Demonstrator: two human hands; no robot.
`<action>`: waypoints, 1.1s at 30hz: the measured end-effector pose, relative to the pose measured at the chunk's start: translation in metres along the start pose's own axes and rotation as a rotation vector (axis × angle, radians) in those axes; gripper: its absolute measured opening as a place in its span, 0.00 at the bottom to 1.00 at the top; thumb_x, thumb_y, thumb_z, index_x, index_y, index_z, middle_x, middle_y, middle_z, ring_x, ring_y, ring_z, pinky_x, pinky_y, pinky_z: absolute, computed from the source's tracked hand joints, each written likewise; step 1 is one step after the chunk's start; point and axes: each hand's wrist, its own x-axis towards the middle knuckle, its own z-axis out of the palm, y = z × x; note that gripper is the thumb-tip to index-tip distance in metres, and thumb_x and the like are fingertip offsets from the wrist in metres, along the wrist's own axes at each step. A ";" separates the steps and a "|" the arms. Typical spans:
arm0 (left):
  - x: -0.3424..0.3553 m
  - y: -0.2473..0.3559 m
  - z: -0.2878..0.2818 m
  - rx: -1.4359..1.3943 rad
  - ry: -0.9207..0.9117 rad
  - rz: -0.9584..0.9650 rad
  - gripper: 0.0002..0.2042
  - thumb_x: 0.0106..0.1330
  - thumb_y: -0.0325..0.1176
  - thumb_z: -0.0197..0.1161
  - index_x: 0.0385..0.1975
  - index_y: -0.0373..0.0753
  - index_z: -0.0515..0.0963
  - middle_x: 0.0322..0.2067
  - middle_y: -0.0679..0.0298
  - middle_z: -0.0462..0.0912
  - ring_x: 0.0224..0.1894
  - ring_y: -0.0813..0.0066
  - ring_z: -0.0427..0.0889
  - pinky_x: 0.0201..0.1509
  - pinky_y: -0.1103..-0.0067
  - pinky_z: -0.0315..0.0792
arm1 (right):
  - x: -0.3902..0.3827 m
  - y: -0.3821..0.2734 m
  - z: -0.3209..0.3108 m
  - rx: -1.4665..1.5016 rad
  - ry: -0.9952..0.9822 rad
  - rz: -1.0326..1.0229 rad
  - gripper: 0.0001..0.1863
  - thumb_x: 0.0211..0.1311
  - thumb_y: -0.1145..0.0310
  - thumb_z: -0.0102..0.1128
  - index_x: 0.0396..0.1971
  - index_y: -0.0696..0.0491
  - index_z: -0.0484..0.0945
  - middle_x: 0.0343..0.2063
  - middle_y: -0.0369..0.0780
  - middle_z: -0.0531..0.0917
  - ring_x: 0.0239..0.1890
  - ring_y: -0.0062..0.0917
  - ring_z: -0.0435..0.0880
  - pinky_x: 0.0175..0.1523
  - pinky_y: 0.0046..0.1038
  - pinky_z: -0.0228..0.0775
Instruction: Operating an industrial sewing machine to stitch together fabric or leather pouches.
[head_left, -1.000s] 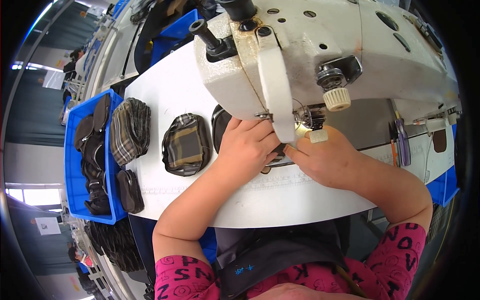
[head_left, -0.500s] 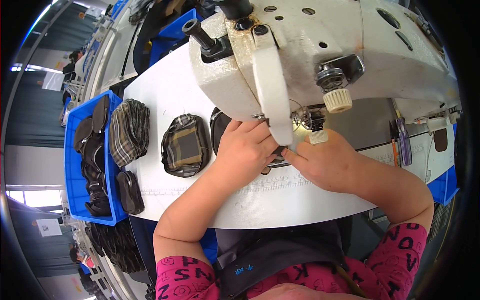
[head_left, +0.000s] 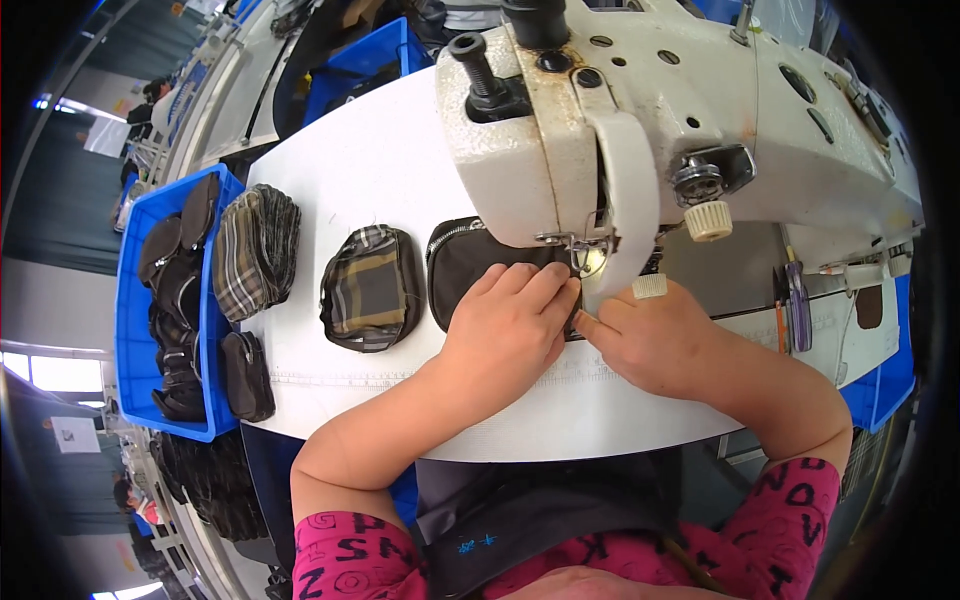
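Note:
A dark brown zippered pouch (head_left: 462,275) lies on the white table under the head of a sewing machine (head_left: 590,130), its right edge by the needle area. My left hand (head_left: 510,325) presses on the pouch, fingers bent and close together over its fabric. On the other side of the needle area, my right hand (head_left: 655,335) has thumb and finger pinched at the pouch's edge. Part of this hand is behind the machine's tension knob. A plaid-lined pouch (head_left: 370,290), its lining outward, rests left of the dark one, touched by neither hand.
A blue bin (head_left: 225,390) of dark pouches stands at the left. Beside it are a stack of plaid pieces (head_left: 255,250) and a small dark pouch (head_left: 247,375). A purple-handled screwdriver (head_left: 798,305) lies right of my right hand. Another blue bin (head_left: 400,50) sits behind the table.
The head view has shifted, so the machine appears farther right and more of the dark pouch shows. My left fingers now lie more plainly over the pouch; my right hand stays at its edge.

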 end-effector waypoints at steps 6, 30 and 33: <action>0.002 -0.007 0.005 0.033 0.016 -0.012 0.22 0.53 0.29 0.71 0.51 0.37 0.83 0.48 0.65 0.79 0.44 0.65 0.79 0.49 0.71 0.75 | 0.003 0.002 0.004 0.010 0.011 0.063 0.17 0.52 0.71 0.64 0.45 0.53 0.84 0.23 0.34 0.79 0.26 0.29 0.82 0.36 0.33 0.70; 0.012 -0.048 0.013 -0.334 -0.046 -0.179 0.08 0.63 0.27 0.72 0.42 0.41 0.86 0.34 0.60 0.86 0.39 0.59 0.85 0.44 0.68 0.77 | 0.002 0.012 0.011 0.051 0.053 0.039 0.23 0.56 0.71 0.63 0.54 0.49 0.86 0.25 0.33 0.81 0.34 0.29 0.82 0.40 0.34 0.71; 0.009 -0.049 0.016 -0.270 0.023 -0.124 0.10 0.62 0.29 0.73 0.43 0.42 0.86 0.34 0.61 0.85 0.39 0.59 0.85 0.43 0.69 0.77 | 0.002 0.012 0.011 0.028 0.047 0.028 0.23 0.57 0.71 0.63 0.55 0.49 0.86 0.27 0.33 0.82 0.35 0.29 0.82 0.41 0.34 0.72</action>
